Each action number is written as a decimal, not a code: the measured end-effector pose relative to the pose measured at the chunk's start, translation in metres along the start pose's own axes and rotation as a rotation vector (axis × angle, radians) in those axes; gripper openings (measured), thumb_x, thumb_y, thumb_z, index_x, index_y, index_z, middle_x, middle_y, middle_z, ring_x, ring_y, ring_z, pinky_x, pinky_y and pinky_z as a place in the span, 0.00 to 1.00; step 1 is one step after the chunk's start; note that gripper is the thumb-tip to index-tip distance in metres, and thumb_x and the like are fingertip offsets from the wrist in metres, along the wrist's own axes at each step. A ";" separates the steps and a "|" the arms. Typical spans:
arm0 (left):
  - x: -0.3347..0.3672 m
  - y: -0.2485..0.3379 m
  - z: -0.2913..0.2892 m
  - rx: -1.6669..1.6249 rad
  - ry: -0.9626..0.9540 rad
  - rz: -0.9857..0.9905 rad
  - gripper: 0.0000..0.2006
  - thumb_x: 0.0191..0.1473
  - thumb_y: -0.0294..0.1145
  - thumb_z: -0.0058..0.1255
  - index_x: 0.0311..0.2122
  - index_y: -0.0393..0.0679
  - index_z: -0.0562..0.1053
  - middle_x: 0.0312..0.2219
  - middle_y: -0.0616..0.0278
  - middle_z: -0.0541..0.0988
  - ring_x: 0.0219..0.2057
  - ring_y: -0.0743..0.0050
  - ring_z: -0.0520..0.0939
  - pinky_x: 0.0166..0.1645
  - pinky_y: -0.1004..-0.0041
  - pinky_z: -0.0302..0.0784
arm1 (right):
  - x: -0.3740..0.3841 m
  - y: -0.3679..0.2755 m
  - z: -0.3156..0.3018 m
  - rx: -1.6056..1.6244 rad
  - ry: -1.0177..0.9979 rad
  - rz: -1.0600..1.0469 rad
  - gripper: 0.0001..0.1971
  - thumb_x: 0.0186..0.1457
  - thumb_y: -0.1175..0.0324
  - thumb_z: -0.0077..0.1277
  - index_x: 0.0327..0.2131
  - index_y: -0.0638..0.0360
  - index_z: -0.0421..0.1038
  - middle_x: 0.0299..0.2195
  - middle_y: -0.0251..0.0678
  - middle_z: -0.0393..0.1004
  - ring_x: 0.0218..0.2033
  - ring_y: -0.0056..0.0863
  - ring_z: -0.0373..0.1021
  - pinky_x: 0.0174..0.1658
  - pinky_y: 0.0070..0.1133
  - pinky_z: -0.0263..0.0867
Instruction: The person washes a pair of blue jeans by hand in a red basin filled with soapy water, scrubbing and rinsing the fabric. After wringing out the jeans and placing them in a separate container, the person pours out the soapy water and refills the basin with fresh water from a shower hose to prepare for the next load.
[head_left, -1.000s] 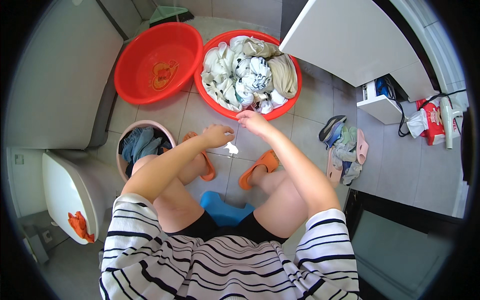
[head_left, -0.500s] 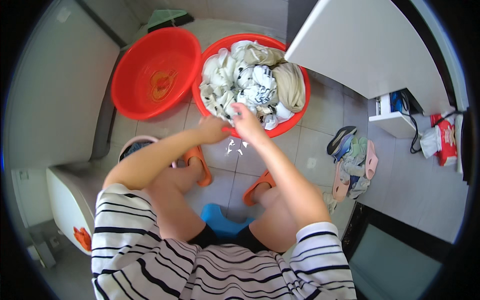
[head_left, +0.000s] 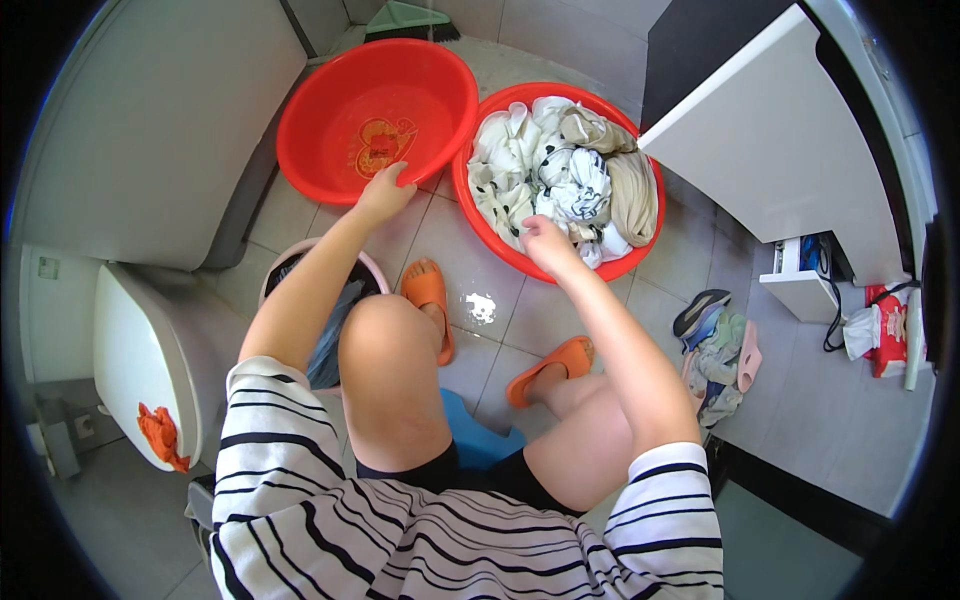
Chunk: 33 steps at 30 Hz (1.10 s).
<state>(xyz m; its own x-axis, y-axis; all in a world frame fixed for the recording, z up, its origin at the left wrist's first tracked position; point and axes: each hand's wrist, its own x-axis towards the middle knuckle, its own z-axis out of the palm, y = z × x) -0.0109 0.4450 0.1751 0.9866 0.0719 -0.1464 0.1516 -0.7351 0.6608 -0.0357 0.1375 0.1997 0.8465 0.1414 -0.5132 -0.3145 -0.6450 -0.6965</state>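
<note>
At the far left stands a red basin [head_left: 310,165] with a gold pattern on its bottom. My left hand [head_left: 385,195] is closed on its near rim, thumb and fingers bent over the edge. A second red basin [head_left: 478,215], to its right, is heaped with wet-looking laundry [head_left: 575,180] in white, beige and dark-patterned cloth. Over the near side of that heap, my right hand [head_left: 548,243] has its fingers curled in by the cloth. Whether it pinches any fabric cannot be made out.
A pink-rimmed tub [head_left: 378,270] with dark clothes stands by my left knee. I sit on a blue stool [head_left: 475,440]. Water [head_left: 480,308] lies on the tiles. Shoes and socks [head_left: 718,345] are at the right, below an open white cabinet door [head_left: 770,140].
My hands have parted: the left has gone from beside the right hand to the left basin's rim. My right hand's fingers have curled in. The whole view has shifted.
</note>
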 end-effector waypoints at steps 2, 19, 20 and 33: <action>0.000 -0.004 0.022 0.133 -0.027 -0.025 0.35 0.44 0.37 0.53 0.58 0.40 0.56 0.55 0.45 0.61 0.57 0.51 0.62 0.59 0.63 0.59 | 0.016 0.005 0.010 -0.156 0.008 -0.045 0.18 0.49 0.65 0.47 0.44 0.61 0.68 0.41 0.49 0.72 0.45 0.43 0.68 0.49 0.29 0.62; 0.064 -0.081 0.095 0.438 -0.017 0.124 0.25 0.38 0.23 0.50 0.47 0.48 0.66 0.31 0.55 0.76 0.32 0.54 0.78 0.34 0.61 0.74 | 0.132 0.029 0.116 -0.437 -0.156 -0.115 0.53 0.41 0.68 0.58 0.63 0.51 0.27 0.55 0.54 0.54 0.55 0.50 0.56 0.55 0.40 0.54; 0.067 -0.078 0.093 0.433 -0.026 0.112 0.24 0.38 0.22 0.50 0.47 0.48 0.66 0.31 0.55 0.76 0.32 0.53 0.78 0.34 0.60 0.74 | 0.133 0.029 0.113 -0.396 -0.160 -0.132 0.53 0.41 0.68 0.58 0.63 0.52 0.27 0.54 0.55 0.55 0.54 0.50 0.57 0.55 0.39 0.55; 0.088 -0.067 0.098 0.459 -0.081 0.039 0.24 0.39 0.22 0.49 0.47 0.45 0.66 0.33 0.53 0.76 0.33 0.52 0.78 0.36 0.60 0.74 | 0.132 0.025 0.110 -0.414 -0.113 -0.192 0.52 0.42 0.70 0.57 0.62 0.55 0.28 0.54 0.54 0.57 0.52 0.50 0.60 0.52 0.36 0.60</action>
<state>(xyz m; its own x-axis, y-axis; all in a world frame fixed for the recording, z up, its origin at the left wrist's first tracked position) 0.0601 0.4344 0.0452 0.9804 -0.0017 -0.1972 0.0537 -0.9599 0.2753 0.0212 0.2231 0.0594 0.8131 0.3537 -0.4624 0.0605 -0.8413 -0.5372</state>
